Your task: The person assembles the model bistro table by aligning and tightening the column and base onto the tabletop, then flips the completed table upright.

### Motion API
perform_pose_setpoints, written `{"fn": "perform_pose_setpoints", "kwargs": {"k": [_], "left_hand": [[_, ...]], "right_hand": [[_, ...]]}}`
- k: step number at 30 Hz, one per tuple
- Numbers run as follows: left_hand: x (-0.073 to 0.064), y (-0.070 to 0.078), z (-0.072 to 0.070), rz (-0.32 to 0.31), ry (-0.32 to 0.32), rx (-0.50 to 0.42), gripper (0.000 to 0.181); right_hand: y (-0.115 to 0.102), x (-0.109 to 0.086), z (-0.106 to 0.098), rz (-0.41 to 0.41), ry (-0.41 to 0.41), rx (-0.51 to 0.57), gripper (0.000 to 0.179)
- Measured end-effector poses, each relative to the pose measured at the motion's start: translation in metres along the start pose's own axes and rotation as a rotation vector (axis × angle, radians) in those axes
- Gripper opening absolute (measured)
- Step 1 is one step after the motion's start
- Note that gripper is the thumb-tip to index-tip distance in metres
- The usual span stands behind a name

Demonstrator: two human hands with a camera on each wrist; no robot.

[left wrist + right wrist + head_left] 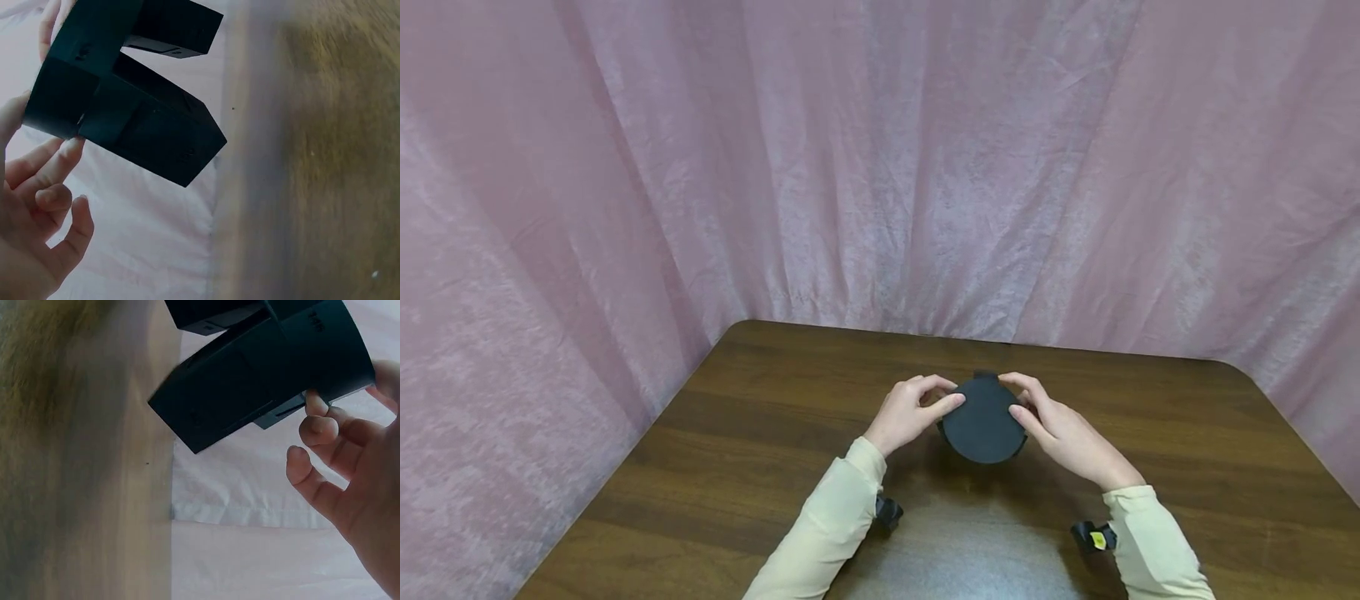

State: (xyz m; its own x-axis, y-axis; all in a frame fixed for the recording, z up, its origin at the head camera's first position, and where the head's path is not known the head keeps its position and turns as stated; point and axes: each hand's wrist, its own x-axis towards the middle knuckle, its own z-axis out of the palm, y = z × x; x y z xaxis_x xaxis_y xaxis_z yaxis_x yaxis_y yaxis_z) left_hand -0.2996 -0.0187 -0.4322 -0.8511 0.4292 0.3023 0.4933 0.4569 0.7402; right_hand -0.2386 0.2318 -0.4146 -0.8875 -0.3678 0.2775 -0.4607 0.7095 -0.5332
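Both hands hold a dark, round-topped object with blocky legs underneath (983,427); its exact kind does not show. In the head view its flat disc faces up toward me, with a small tab at the far edge. My left hand (908,415) pinches the left rim, thumb on the disc and fingers at the side. On the opposite rim, my right hand (1067,433) grips in the same way. The left wrist view shows the object's angular legs (156,125) sticking out from a curved wall. Small raised marks appear on that wall in the right wrist view (315,322).
A brown wooden table (737,433) with rounded far corners lies under the hands. Pink curtains (880,167) hang behind and to the left of it. Small dark wrist cameras (889,512) stick out below the pale sleeves (827,517).
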Motion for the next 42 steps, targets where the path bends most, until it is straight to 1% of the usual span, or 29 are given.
{"fn": "perform_pose_setpoints", "kwargs": {"k": [5,8,11,16,22,25,27,30,33,37,40,42], "left_hand": [[-0.002,-0.001,0.0,-0.045,-0.042,-0.125,0.033],[-0.002,-0.002,0.0,-0.054,-0.061,-0.152,0.033],[-0.002,-0.002,-0.001,-0.051,-0.06,-0.137,0.031],[-0.002,-0.004,-0.002,-0.055,-0.054,-0.073,0.022],[-0.003,-0.006,0.001,-0.085,-0.051,-0.034,0.022],[-0.003,-0.006,0.004,-0.102,-0.065,-0.016,0.024],[-0.003,-0.007,0.006,-0.116,-0.077,-0.033,0.024],[-0.001,-0.011,0.009,-0.143,-0.09,-0.094,0.024],[0.001,-0.015,0.011,-0.168,-0.091,-0.143,0.023],[0.002,-0.019,0.013,-0.196,-0.091,-0.156,0.022],[-0.001,-0.022,0.014,-0.206,-0.085,-0.17,0.022],[-0.004,-0.025,0.014,-0.215,-0.087,-0.18,0.022]], "right_hand": [[0.0,-0.001,0.002,0.04,-0.083,0.066,0.041],[0.0,-0.001,0.002,0.04,-0.132,0.107,0.041],[-0.001,-0.001,0.004,0.05,-0.16,0.126,0.041],[-0.002,0.001,0.006,0.083,-0.194,0.143,0.043],[-0.004,0.003,0.009,0.178,-0.274,0.197,0.044],[-0.002,0.003,0.011,0.217,-0.303,0.241,0.046],[0.0,0.002,0.013,0.247,-0.311,0.277,0.046],[0.005,0.003,0.015,0.278,-0.299,0.322,0.047],[0.008,0.004,0.016,0.286,-0.277,0.349,0.047],[0.009,0.007,0.017,0.302,-0.278,0.358,0.049],[0.009,0.008,0.023,0.316,-0.283,0.363,0.048],[0.008,0.008,0.027,0.303,-0.283,0.366,0.046]]}}
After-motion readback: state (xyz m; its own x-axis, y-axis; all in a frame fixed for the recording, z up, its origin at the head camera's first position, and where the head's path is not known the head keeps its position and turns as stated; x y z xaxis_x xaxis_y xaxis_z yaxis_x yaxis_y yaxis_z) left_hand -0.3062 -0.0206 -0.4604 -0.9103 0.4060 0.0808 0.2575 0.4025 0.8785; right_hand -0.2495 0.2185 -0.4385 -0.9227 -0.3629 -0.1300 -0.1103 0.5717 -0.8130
